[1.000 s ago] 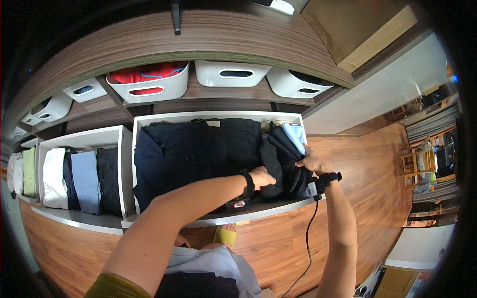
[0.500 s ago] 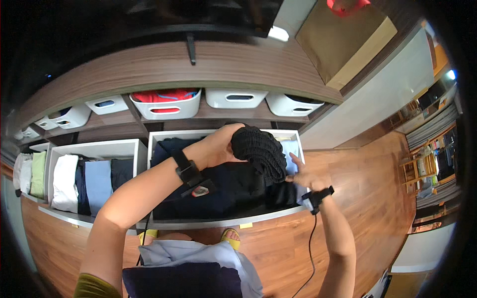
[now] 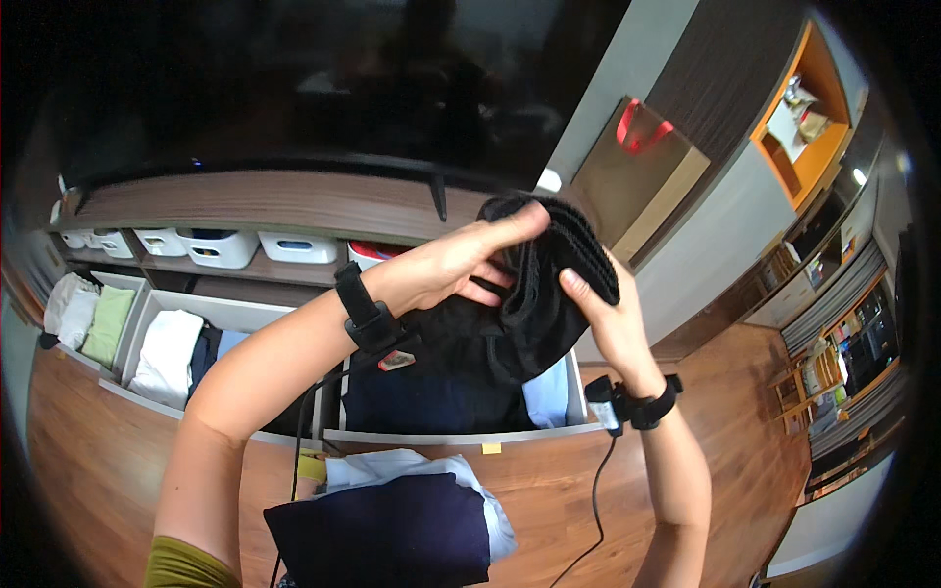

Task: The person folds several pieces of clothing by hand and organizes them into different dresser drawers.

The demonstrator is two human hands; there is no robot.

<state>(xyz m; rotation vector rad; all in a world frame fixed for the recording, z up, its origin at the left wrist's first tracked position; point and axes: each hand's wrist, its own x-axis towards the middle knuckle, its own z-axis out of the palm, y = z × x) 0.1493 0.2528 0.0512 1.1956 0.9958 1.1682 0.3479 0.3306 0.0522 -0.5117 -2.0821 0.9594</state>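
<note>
A black garment with a ribbed, knitted-looking part (image 3: 549, 328) is held up in both hands over the open right-hand drawer (image 3: 461, 438). My left hand (image 3: 469, 263) grips its left side, thumb across the top and fingers partly against the cloth below. On the other side, my right hand (image 3: 619, 318) is closed round the garment, with its thumb in front. The black cloth sags between them and hides part of the drawer. Beneath it lie dark folded clothes (image 3: 402, 404), and a light blue folded cloth (image 3: 546, 397) sits at the drawer's right end.
Drawers to the left hold white (image 3: 169, 358) and green (image 3: 108, 323) folded clothes. Nearer me are a dark folded garment (image 3: 382, 529) and pale blue cloth (image 3: 421, 465). White baskets (image 3: 299, 247) line the shelf below a large black screen (image 3: 323, 88). A cable (image 3: 600, 500) trails from my right wrist.
The black garment has risen from the drawer, and its bunched ribbed part is now spread between both hands. My right hand, open beside it before, now grips it. The view has tilted upward.
</note>
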